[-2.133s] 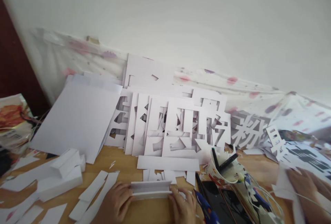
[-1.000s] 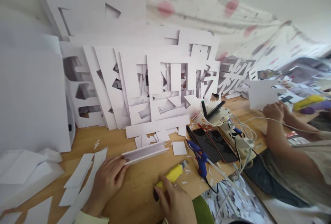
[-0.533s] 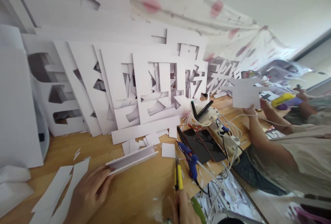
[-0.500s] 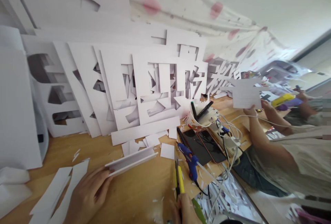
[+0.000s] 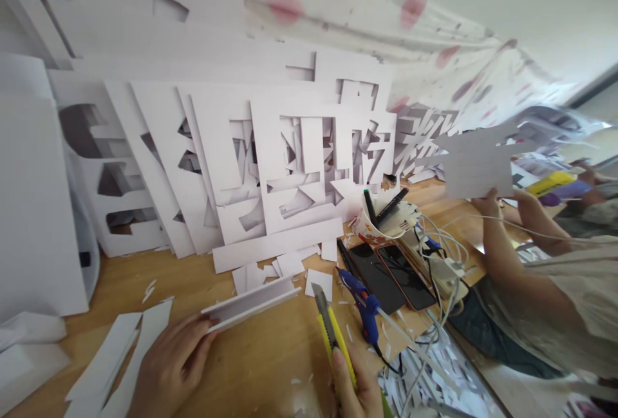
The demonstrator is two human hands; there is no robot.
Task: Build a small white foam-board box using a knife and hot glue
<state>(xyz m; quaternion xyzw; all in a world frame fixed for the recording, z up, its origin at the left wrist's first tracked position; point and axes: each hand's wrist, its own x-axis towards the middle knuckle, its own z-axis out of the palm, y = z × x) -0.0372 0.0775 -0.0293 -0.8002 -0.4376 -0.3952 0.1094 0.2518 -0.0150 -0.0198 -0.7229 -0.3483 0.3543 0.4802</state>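
Observation:
My left hand [image 5: 167,366] rests low on the wooden table [image 5: 251,366] and pinches the left end of a long white foam-board strip [image 5: 253,301] that lies across the table. My right hand [image 5: 355,386], at the bottom edge, grips a yellow utility knife [image 5: 333,334] with its blade out, pointing up and away, just right of the strip's far end. Small white offcuts [image 5: 284,266] lie beyond the strip.
White foam boards with cut-out characters [image 5: 290,160] lean against the wall. A blue glue gun [image 5: 362,305], two phones [image 5: 391,273], a paper cup with pens [image 5: 381,218] and cables lie right. Another person's arm [image 5: 502,257] holds a white piece [image 5: 477,170]. Loose strips [image 5: 116,357] lie left.
My right hand lifted the yellow knife off the table and now holds it upright with the blade out. My left hand stays on the strip. The other person raised the white piece.

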